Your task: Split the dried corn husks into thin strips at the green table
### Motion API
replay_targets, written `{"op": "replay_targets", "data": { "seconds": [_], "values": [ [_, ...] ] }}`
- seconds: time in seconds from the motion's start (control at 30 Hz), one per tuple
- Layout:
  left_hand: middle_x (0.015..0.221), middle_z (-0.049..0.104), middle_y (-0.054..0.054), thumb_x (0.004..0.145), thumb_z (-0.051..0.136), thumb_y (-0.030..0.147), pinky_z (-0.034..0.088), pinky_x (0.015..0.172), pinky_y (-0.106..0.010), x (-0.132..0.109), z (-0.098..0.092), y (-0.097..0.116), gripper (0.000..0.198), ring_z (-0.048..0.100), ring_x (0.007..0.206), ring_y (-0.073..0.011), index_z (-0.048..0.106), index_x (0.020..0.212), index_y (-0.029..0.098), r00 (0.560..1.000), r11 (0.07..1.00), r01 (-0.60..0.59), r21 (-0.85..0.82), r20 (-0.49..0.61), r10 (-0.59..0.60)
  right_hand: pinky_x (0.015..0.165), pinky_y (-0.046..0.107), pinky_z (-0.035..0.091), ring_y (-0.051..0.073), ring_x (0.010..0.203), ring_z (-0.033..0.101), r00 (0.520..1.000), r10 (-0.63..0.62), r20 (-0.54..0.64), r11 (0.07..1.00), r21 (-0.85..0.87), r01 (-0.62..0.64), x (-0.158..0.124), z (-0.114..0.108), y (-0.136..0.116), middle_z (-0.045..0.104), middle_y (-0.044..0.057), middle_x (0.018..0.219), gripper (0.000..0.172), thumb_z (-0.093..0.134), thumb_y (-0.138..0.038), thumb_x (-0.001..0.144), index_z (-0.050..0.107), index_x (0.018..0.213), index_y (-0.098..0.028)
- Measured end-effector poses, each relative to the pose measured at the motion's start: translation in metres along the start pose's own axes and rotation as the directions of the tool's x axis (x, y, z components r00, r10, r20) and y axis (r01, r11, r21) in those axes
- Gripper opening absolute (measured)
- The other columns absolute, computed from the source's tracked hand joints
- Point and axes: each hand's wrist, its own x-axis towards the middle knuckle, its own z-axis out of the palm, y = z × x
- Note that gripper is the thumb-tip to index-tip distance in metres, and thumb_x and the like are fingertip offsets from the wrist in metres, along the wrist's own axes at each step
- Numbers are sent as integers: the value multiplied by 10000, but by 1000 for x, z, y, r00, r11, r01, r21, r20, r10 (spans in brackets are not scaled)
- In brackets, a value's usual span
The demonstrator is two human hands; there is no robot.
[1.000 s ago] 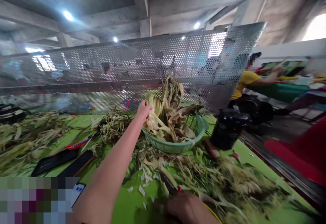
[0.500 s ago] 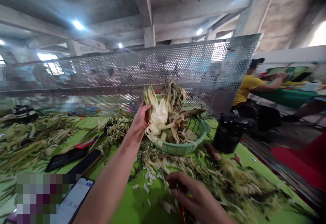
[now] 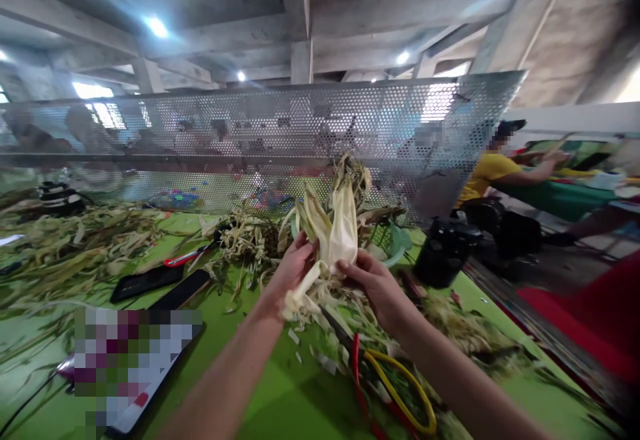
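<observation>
Green tabletop (image 3: pixel 285 390) shows between the forearms (image 3: pixel 225 373); its right edge passes a black canister (image 3: pixel 444 253). Left hand (image 3: pixel 296 265) and right hand (image 3: pixel 370 281) reach forward, grips closed around corn husks (image 3: pixel 343 227).

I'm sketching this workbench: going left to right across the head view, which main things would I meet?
Black-and-white striped object → red-and-black tool → left hand → pale husk held upright → right hand → black container → red object at the right edge.
</observation>
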Motion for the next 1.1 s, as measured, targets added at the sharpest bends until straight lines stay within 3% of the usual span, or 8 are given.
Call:
{"op": "replay_targets", "data": {
  "seconds": [0.17,0.33,0.47,0.57,0.73,0.93,1.03,1.1],
  "values": [
    [1042,687,-113,749,707,371,507,845,-382,-29,-13,1,442,665,916,-246,579,1118,164,995,990,90,107,42,-95,679,283,496,158,726,603,990,-120,-80,992,-58,115,8,9,10,670,20,869,369,775,-386,676,642,955,-184],
    [1229,622,-100,699,756,284,436,961,-346,-41,-27,-4,493,572,1123,-249,592,1154,189,999,954,-34,297,21,29,700,306,480,190,765,594,961,-268,-69,917,-324,233,15,12,10,657,30,867,362,720,-423,713,633,967,-179],
    [1092,676,-75,682,755,321,479,772,-276,-41,-37,-14,448,627,899,-188,613,1085,186,997,934,-18,356,-59,42,749,346,481,226,861,581,872,-489,-5,684,-623,380,12,13,12,611,75,1032,452,683,-362,747,586,1152,-186],
    [920,692,-45,651,760,373,430,590,-230,-41,-39,-18,439,576,629,-119,624,1017,172,985,936,39,349,-169,22,790,347,468,231,913,558,791,-598,130,484,-728,485,3,17,17,583,73,1000,324,658,-285,779,593,1085,-199],
    [802,678,-29,601,778,325,417,591,-227,-45,-35,-15,421,582,615,-127,649,963,152,981,973,60,225,-192,-16,748,316,458,206,845,554,769,-511,383,274,-775,569,-12,24,22,593,68,885,107,538,-241,885,634,855,-202],
    [1032,678,-48,595,740,115,458,754,-240,-66,-17,-4,640,618,889,-174,593,1209,222,987,982,129,139,79,-141,724,363,461,234,799,524,745,-469,474,41,-831,555,-19,28,14,597,88,830,142,508,-169,854,627,779,-191],
    [1045,677,-61,646,773,232,473,749,-238,-66,-17,-7,654,624,905,-170,549,1261,229,990,982,137,126,1,-139,740,380,479,249,840,551,750,-417,513,68,-806,588,-26,35,15,632,102,911,135,529,-139,814,644,867,-183],
    [1002,685,-65,712,722,359,487,658,-233,-58,-23,-10,573,639,819,-157,554,1241,220,985,988,146,55,-104,-139,816,377,487,246,937,576,744,-424,516,200,-748,633,-30,37,15,645,102,1008,182,535,-158,834,647,974,-189]
  ]
}}
